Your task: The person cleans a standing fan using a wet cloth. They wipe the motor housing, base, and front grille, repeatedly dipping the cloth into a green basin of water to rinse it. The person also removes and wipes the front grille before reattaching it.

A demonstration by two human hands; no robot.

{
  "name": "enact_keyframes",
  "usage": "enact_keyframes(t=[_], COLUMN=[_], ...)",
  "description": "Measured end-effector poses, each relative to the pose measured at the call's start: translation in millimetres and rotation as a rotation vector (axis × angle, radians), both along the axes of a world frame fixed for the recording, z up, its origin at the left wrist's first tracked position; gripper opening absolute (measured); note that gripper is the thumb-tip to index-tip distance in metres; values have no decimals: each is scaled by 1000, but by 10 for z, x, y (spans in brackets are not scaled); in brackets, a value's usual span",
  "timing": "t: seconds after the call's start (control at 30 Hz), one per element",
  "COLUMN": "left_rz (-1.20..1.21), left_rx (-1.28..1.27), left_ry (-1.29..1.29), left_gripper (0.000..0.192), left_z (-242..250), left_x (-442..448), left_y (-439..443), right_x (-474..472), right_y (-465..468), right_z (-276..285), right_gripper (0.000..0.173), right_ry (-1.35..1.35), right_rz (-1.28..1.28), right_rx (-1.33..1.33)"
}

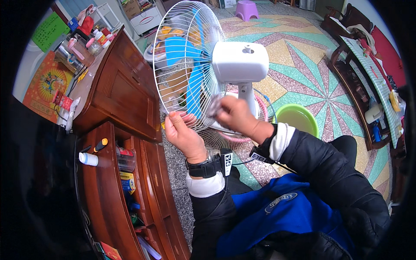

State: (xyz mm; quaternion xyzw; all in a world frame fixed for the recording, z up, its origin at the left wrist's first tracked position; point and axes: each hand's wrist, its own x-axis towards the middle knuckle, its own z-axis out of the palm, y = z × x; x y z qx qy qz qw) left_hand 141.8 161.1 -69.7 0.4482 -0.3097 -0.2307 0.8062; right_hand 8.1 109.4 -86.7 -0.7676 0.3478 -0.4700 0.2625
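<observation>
A white electric fan (240,61) stands in front of me, with blue blades (178,48) behind a white wire grille (157,68). My left hand (186,138) grips the lower rim of that grille, thumb on the near side. In my right hand (239,115) is a bunched grey cloth (214,105), blurred, against the wires at the rear of the grille. A second stretch of wire guard (216,140) shows low down, beneath my hands; how it is supported is hidden. Part of a pink basin (265,104) is visible behind the fan's neck.
A green basin (300,115) of cloudy water stands on the patterned floor to the right. On the left are a wooden cabinet (126,87) topped with bottles and a low wooden shelf unit (104,195). A wooden table (346,94) lines the right; a purple stool (247,10) is far off.
</observation>
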Motion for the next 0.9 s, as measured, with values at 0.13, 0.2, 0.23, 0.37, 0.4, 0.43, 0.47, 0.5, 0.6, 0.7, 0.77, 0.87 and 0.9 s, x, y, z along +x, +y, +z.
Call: enact_keyframes(t=[0.13, 0.2, 0.23, 0.37, 0.4, 0.43, 0.47, 0.5, 0.6, 0.7, 0.77, 0.87, 0.9], left_rz=[5, 24, 42, 93, 89, 32, 24, 7, 44, 118, 50, -36, -2], left_rx=[18, 6, -6, -11, 37, 52, 16, 4, 7, 6, 6, -5, -13], left_ry=[-27, -28, -17, -62, -30, 12, -10, 1, -23, -83, -45, 22, -8], left_gripper=[33, 33, 34, 34, 31, 31, 32, 34, 34, 34, 33, 31, 31], left_z=[3, 5, 7, 17, 19, 27, 26, 27, 24, 15, 9, -10, -13], left_x=[-41, -76, -91, -98, -105, -98, -106, -109, -122, -128, -116, -92, -87], left_y=[4, -5, -10, -5, 2, 3, 9, 9, -2, -10, -5, 5, 3], right_x=[-13, 129, 200, 273, 256, 227, 209, 183, 185, 197, 195, 232, 247], right_y=[-125, -27, 29, 165, 117, 74, 43, 6, 57, 142, 129, 145, 166], right_z=[159, 232, 262, 346, 375, 391, 398, 400, 339, 314, 362, 438, 442], right_gripper=[14, 14, 13, 8, 8, 8, 9, 10, 10, 11, 11, 11, 11], right_ry=[-285, -275, -323, -170, -236, -228, -336, -340, -214, -122, -190, -243, -187], right_rz=[-269, -183, -120, 89, -10, -84, -185, -300, -111, 70, -89, -154, -106], right_rx=[-10, 74, 29, -131, -112, -26, 143, 225, 77, -163, -86, 82, 112])
